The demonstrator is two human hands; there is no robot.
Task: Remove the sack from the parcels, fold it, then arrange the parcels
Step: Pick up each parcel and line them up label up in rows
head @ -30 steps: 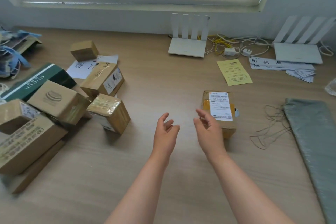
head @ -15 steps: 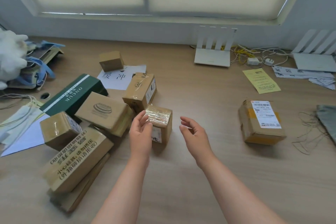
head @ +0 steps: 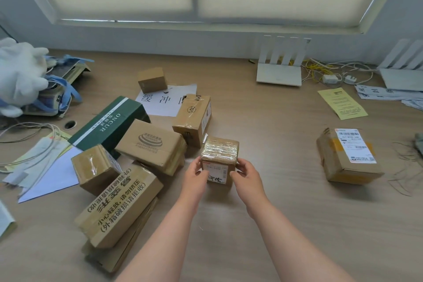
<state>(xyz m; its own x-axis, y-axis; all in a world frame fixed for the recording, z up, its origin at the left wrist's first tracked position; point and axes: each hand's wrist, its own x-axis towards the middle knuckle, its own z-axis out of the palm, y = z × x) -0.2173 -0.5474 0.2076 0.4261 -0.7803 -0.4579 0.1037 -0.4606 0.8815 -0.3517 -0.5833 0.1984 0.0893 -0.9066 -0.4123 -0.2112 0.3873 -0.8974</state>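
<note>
Wooden desk (head: 274, 224) — left hand (head: 196, 175) and right hand (head: 248, 177) clamp the taped parcel (head: 219, 158) by opposite sides — likely light, rigid, tape slippery.

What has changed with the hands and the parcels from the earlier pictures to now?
Both hands moved left, away from the labelled parcel, toward the pile of parcels. Earlier they were open and empty; now the left hand and the right hand grip the small taped box by its two sides. The box seems not lifted yet. The labelled parcel and the pile stayed in place on the table.
</note>
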